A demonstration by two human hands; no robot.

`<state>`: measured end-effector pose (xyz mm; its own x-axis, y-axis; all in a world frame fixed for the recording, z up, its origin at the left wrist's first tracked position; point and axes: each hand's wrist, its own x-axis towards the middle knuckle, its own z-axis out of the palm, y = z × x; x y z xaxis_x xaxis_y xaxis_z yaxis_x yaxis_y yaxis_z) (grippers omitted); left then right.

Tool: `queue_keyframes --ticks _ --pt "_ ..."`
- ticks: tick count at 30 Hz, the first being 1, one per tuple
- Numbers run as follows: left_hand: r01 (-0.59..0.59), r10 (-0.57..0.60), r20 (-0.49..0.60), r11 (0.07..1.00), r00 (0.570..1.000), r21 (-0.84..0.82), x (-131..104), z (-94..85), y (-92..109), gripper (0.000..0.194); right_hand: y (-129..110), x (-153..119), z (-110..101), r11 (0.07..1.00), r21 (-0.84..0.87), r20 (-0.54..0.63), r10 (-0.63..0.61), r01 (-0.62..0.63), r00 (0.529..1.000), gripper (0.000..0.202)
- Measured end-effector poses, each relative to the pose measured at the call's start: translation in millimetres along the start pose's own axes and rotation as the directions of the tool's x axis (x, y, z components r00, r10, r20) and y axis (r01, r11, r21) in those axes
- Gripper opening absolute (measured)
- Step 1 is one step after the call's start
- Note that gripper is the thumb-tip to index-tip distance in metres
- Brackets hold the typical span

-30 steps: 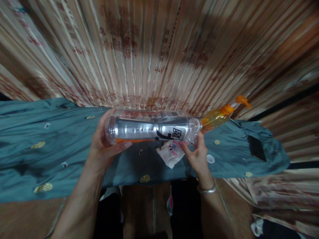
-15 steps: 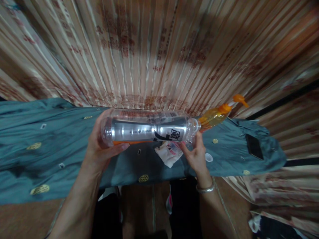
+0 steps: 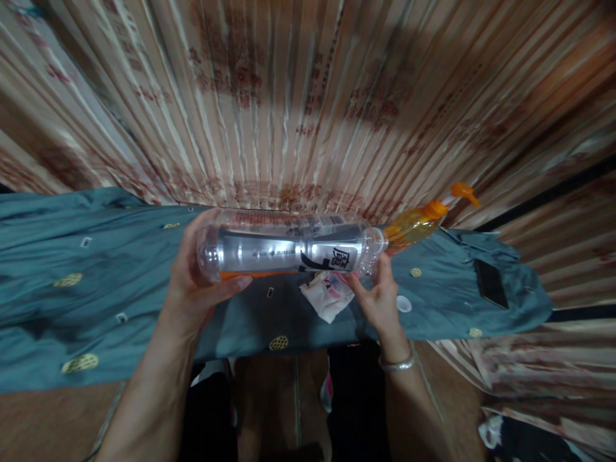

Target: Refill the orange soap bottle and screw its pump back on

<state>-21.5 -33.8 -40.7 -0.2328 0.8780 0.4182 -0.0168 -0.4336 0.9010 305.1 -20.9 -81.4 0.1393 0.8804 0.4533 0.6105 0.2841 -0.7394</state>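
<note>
A large clear plastic bottle (image 3: 283, 247) with a silver label lies almost level in the air, its neck to the right. My left hand (image 3: 195, 276) grips its base, thumb along the lower side and the other fingers mostly hidden behind. At the shoulder and neck, my right hand (image 3: 378, 292) is closed on the same bottle; some of its fingers are out of sight. Just past the neck a pump bottle (image 3: 414, 226) with amber contents and an orange pump head appears tilted to the right. Whether the two bottles touch, I cannot tell. Some orange shows along the big bottle's underside.
A crumpled white-and-pink wrapper or tissue (image 3: 327, 298) lies on the teal cloth (image 3: 144, 295) under the bottle. A small white round cap (image 3: 403, 303) is right of my right hand. Farther right rests a dark phone (image 3: 491, 283). A pleated curtain (image 3: 279, 115) hangs behind.
Almost nothing differs. The large bottle has turned slightly about its length, and the view has shifted a little.
</note>
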Motion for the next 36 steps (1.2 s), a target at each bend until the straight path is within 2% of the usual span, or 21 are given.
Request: queue_keyframes --ticks 10,17,31,36 --pt "-0.107 0.107 0.006 0.994 0.994 0.009 0.1 3.7 1.6 0.098 1.0 -0.6 2.0 1.0 0.006 -0.011 -0.006 0.006 1.0 0.07" --pt "-0.115 0.115 0.031 0.993 0.993 0.007 0.4 4.0 3.9 0.097 6.6 -0.7 3.0 1.0 0.013 -0.006 -0.004 0.004 1.0 0.071" --pt "-0.146 0.146 0.01 0.989 0.989 0.002 -0.8 7.9 6.5 0.096 3.3 -1.3 1.2 1.0 -0.005 -0.008 0.021 -0.021 1.0 0.071" --pt "-0.22 0.221 0.041 0.975 0.974 -0.018 2.0 8.0 4.9 0.094 2.6 -0.3 2.0 1.0 0.024 -0.007 0.011 -0.011 1.0 0.073"
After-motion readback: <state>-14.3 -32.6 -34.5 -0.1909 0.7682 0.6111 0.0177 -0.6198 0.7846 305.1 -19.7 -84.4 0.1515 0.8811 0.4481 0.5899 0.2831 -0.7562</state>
